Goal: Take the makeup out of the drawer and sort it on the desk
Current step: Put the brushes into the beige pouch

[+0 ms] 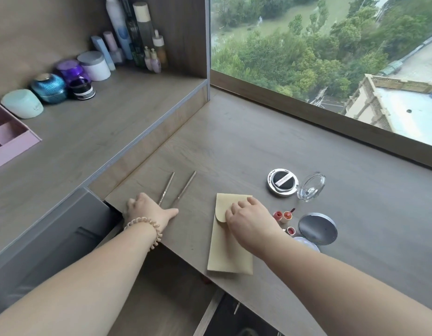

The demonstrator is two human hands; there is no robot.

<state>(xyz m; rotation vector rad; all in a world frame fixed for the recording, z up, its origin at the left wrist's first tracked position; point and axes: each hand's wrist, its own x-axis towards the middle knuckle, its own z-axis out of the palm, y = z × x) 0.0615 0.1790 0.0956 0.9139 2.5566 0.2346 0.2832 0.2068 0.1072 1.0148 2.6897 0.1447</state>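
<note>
Two thin metallic makeup brushes [183, 189] lie side by side on the wooden desk [234, 146]. My left hand [149, 209] rests flat at the desk's near-left corner, over their near ends, thumb stretched right. A tan flap pouch [230, 253] lies near the front edge, and my right hand [248, 219] presses on its flap with loosely bent fingers. To the right are an open cushion compact [282, 181] with its clear lid [310, 187], small red lip pots [282, 215] and a silver round compact [318, 229]. Below the desk the drawer [234, 311] stands open, its inside mostly hidden.
A raised shelf [101, 122] on the left carries jars [48, 88] and tall bottles [137, 32], with a pink organizer [6, 144] at its left edge. A large window [331, 57] borders the desk's far side. Bare desk stretches between the brushes and the window sill.
</note>
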